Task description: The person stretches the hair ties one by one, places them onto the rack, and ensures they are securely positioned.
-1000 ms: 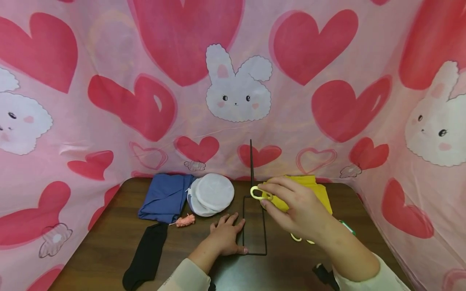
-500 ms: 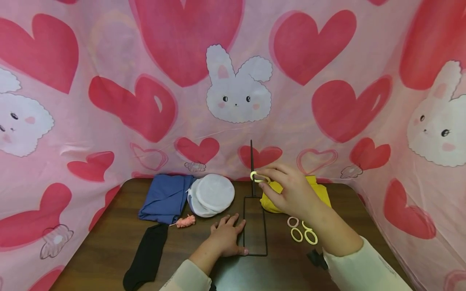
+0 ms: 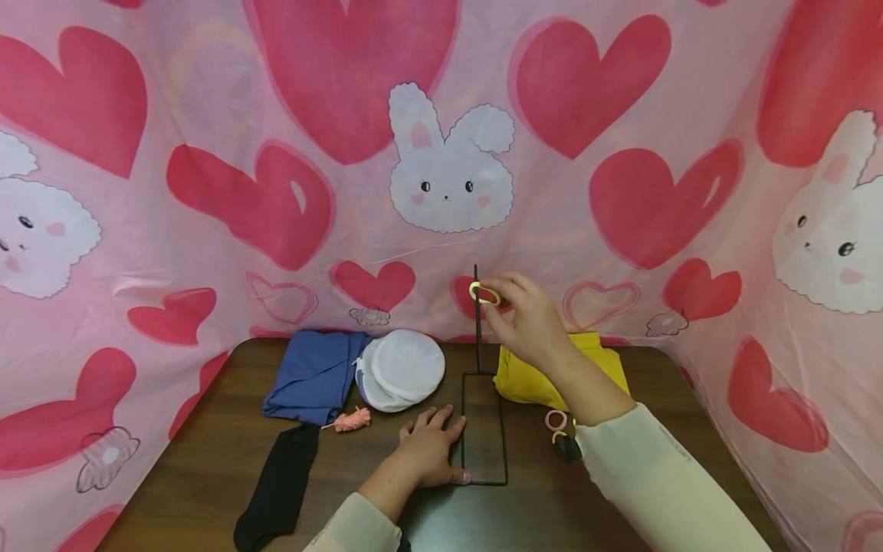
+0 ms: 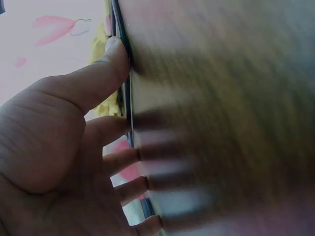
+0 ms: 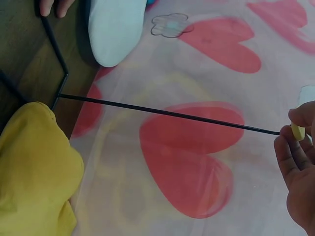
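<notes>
A black wire stand has a flat rectangular base on the table and a thin upright rod at its back end. My left hand lies with fingers spread at the left side of the base, its thumb on the front corner. High up by the rod, my right hand pinches a pale yellow ring between thumb and fingertips. In the head view this ring overlaps the rod a little below its tip. The right wrist view shows the fingertips right at the rod's upper end.
Behind the right forearm lie a yellow cloth and a pink ring; other rings there are mostly hidden. To the left are a blue folded cloth, a white round mesh pouch, a pink yarn bundle and a black sock.
My right hand has risen along the rod with the yellow ring, from near the base to close to the tip. My left hand has stayed put.
</notes>
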A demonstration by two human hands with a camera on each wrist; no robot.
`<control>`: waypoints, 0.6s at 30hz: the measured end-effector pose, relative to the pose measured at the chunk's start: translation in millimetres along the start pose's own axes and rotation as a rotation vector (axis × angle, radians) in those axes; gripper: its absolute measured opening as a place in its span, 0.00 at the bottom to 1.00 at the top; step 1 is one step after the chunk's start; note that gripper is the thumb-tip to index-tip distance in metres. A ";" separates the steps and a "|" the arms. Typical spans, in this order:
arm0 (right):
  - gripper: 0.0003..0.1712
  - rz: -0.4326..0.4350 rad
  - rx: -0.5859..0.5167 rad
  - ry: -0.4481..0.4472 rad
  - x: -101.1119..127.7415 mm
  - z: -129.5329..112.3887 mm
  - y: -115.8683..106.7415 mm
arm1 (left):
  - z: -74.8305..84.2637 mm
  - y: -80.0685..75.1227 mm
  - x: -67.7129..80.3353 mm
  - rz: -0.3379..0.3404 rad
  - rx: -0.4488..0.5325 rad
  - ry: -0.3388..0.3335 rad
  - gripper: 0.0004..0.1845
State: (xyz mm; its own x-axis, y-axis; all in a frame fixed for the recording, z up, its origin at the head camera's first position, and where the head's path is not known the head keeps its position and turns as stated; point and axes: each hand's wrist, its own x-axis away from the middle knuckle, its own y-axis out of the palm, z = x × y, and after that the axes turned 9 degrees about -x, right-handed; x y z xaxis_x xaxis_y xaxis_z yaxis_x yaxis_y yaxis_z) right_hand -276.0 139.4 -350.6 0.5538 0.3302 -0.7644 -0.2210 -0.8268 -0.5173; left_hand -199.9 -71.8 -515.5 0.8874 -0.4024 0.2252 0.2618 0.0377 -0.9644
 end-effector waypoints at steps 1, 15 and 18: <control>0.18 0.005 0.000 0.006 -1.9 2.4 2.0 | 0.0 0.0 0.0 -0.001 -0.001 0.000 0.53; 0.26 -0.014 -0.045 0.140 -4.5 21.5 3.1 | -0.4 -1.7 -1.3 -0.014 0.005 0.007 0.53; 0.26 -0.031 -0.049 0.161 11.7 21.2 -6.1 | -1.5 -2.7 -0.4 -0.020 0.010 -0.001 0.53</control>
State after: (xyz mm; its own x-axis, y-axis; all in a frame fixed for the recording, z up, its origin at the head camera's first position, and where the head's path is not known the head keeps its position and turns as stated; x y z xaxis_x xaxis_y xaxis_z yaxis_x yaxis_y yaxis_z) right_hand -285.2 157.9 -364.6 0.6821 0.2815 -0.6749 -0.1650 -0.8399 -0.5171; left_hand -201.6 -73.1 -513.2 0.8824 -0.4021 0.2444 0.2831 0.0387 -0.9583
